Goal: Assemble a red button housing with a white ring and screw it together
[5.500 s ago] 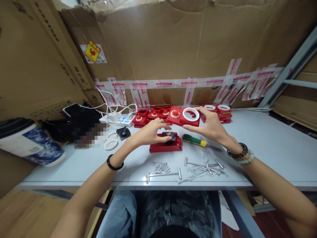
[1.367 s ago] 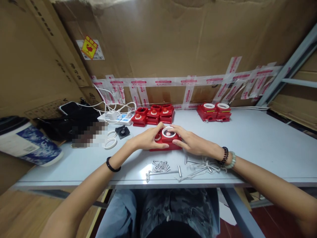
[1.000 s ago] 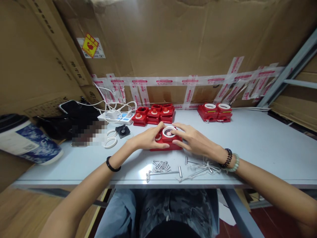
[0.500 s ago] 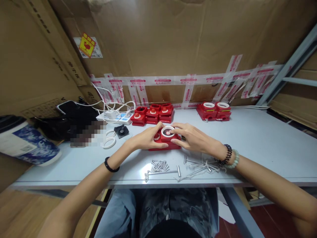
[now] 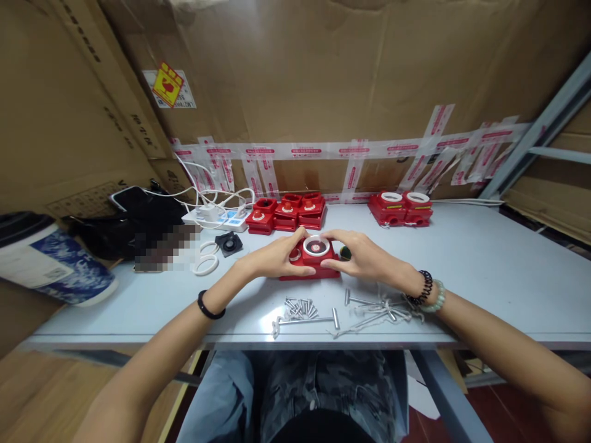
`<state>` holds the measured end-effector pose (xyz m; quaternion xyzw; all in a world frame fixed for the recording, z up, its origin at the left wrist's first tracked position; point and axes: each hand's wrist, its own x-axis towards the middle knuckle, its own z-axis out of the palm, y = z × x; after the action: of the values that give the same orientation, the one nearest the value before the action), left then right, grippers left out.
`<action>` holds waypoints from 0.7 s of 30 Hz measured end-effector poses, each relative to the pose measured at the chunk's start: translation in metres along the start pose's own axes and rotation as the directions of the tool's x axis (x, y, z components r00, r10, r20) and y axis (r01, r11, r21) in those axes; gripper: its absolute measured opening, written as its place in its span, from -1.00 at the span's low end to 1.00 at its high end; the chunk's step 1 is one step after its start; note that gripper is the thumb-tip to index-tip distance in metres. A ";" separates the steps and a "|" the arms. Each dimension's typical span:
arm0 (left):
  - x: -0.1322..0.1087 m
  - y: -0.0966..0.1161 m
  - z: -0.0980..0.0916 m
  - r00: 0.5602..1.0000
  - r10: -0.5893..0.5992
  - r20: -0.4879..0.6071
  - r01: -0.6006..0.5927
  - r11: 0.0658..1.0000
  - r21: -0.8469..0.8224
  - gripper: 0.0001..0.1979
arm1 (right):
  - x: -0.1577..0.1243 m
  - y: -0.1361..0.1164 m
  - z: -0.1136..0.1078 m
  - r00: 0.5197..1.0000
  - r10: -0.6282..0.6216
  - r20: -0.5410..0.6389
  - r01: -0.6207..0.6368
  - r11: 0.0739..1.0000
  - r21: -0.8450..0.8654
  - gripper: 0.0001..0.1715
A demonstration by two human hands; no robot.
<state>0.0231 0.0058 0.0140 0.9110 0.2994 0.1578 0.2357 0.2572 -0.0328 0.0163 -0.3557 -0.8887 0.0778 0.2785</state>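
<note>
A red housing (image 5: 310, 271) rests on the table in front of me, a white ring (image 5: 316, 255) around the dark round face on its top. My left hand (image 5: 273, 257) grips its left side, thumb along the front and fingers behind. From the right, my right hand (image 5: 364, 255) holds it between thumb and fingers, with fingertips at the ring's far edge. Behind that hand a small dark and yellow thing (image 5: 345, 252) shows in part. Closer to me lie loose screws (image 5: 301, 308), a T-shaped metal rod (image 5: 309, 320) and several more metal rods with strings (image 5: 385, 309).
Several open red housings (image 5: 287, 215) stand at the back beside a power strip (image 5: 235, 220) with white cables. Two ringed red housings (image 5: 401, 212) sit back right. White rings (image 5: 205, 266), a black square part (image 5: 229, 244) and a cup (image 5: 55, 264) are at left.
My right fingers have moved off the round face to the ring's far edge, uncovering the face. My left hand keeps its grip. The view has shifted slightly.
</note>
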 end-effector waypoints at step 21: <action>0.006 0.002 -0.004 1.000 -0.023 0.007 0.021 0.988 0.153 -0.33 | -0.001 0.014 -0.022 0.984 0.175 0.031 -0.177 0.982 0.067 -0.31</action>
<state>0.0266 0.0092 0.0189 0.9237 0.3197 0.1276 0.1682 0.2782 -0.0251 0.0296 -0.4220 -0.8540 0.1377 0.2715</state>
